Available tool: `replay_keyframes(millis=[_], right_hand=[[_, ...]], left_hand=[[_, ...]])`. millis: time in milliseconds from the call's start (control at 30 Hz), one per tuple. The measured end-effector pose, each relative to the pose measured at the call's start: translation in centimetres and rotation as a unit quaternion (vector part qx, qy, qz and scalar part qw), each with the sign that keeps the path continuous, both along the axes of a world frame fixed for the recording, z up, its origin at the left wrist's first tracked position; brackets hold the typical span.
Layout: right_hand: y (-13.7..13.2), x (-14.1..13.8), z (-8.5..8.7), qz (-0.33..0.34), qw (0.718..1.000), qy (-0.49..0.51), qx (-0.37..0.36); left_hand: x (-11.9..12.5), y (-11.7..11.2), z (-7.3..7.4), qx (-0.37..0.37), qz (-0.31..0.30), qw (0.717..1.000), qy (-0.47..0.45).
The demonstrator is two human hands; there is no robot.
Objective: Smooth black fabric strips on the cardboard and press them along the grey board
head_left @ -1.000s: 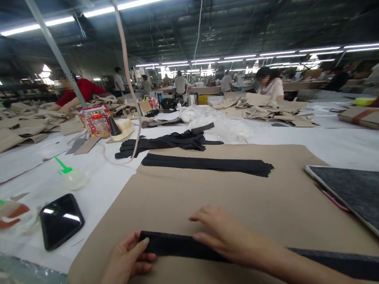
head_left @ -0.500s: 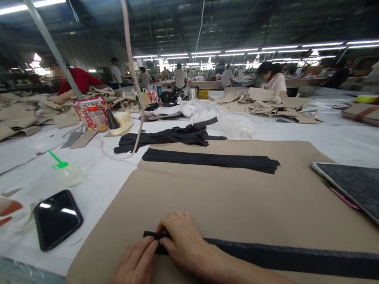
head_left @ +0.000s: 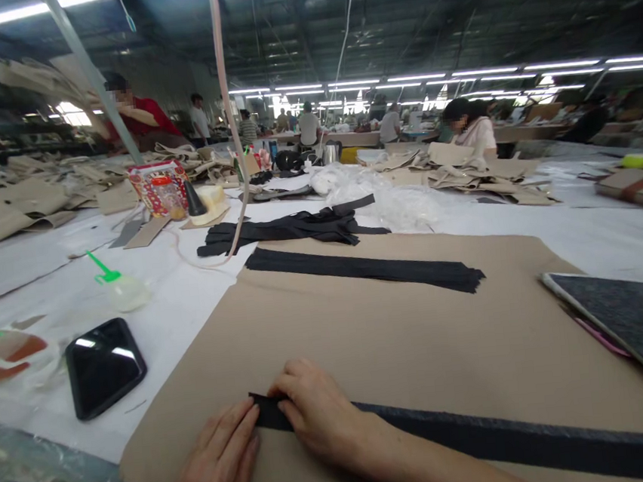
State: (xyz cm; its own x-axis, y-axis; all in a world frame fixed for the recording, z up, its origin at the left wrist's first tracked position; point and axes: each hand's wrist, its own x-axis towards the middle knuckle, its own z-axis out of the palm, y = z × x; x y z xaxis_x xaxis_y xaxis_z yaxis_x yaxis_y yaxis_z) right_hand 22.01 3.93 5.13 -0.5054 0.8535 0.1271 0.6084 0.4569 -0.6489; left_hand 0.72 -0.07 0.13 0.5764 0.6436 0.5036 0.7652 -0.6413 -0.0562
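Observation:
A long black fabric strip (head_left: 488, 435) runs along the near part of a tan sheet (head_left: 389, 356). My right hand (head_left: 321, 419) is closed over the strip near its left end, its fingers curled and pinching it. At that same end, my left hand (head_left: 217, 459) rests with fingers stretched out, the tips touching the strip's edge. The right forearm crosses in front of the strip and covers part of it. Farther back on the sheet lies a flat stack of black strips (head_left: 364, 269).
To the left are a black phone (head_left: 107, 368) and a green-tipped glue bottle (head_left: 124, 290). A dark grey board (head_left: 630, 321) overlaps the sheet at right. Behind lie a black strip pile (head_left: 292, 231) and clear plastic (head_left: 385, 197). A hose (head_left: 224, 91) hangs down; co-workers are beyond.
My left fingertips have eased back slightly from the strip, showing more of its end, which now lies flatter. The view shifted a little. A co-worker in red has lifted tan pieces.

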Motion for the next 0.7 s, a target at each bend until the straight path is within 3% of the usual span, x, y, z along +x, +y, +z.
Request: replay_keyframes(millis=[433, 700], right_hand=[[-0.9, 0.3, -1.2, 0.059, 0.989, -0.075, 0.11], [-1.0, 0.1, -0.6, 0.079, 0.974, -0.146, 0.155]], left_hand=[[0.0, 0.0, 0.4, -0.007, 0.017, 1.0, 0.003], [-0.3, 0.1, 0.7, -0.025, 0.024, 0.999, 0.008]])
